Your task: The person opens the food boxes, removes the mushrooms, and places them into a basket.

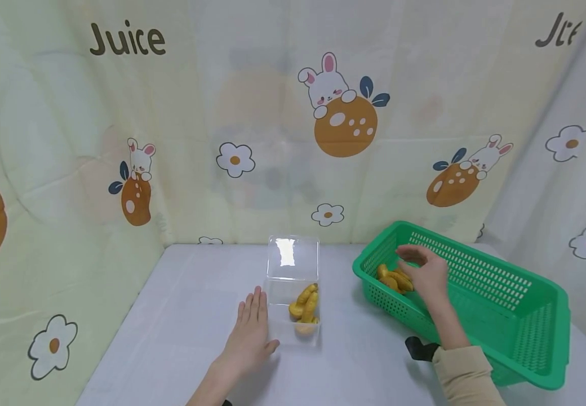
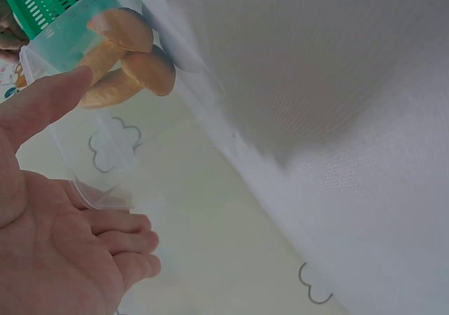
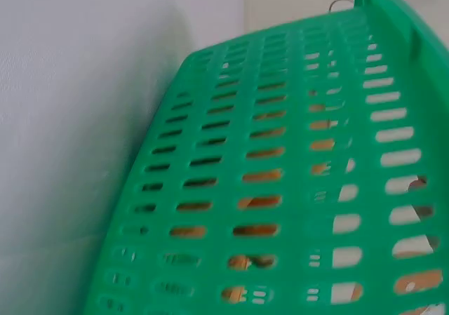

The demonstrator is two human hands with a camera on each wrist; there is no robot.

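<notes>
A clear plastic box (image 1: 280, 293) stands on the table with its lid (image 1: 295, 259) raised at the back. Several small yellow-brown pieces (image 1: 309, 304) lie in its right part; in the left wrist view these pieces (image 2: 149, 71) look mushroom-shaped. My left hand (image 1: 247, 338) is at the box's left side, fingers straight and thumb spread towards its front. Over the left end of a green basket (image 1: 491, 324) is my right hand (image 1: 427, 273), fingers bent and thumb apart, with nothing visible between them. Just below it are more yellow-brown pieces (image 1: 394, 279) in the basket.
The white table (image 1: 186, 316) runs back to a patterned curtain (image 1: 272, 192). The basket's slotted side wall (image 3: 231, 161) fills much of the right wrist view and hides most of what is inside. A black strap piece (image 1: 420, 348) sits by the right wrist.
</notes>
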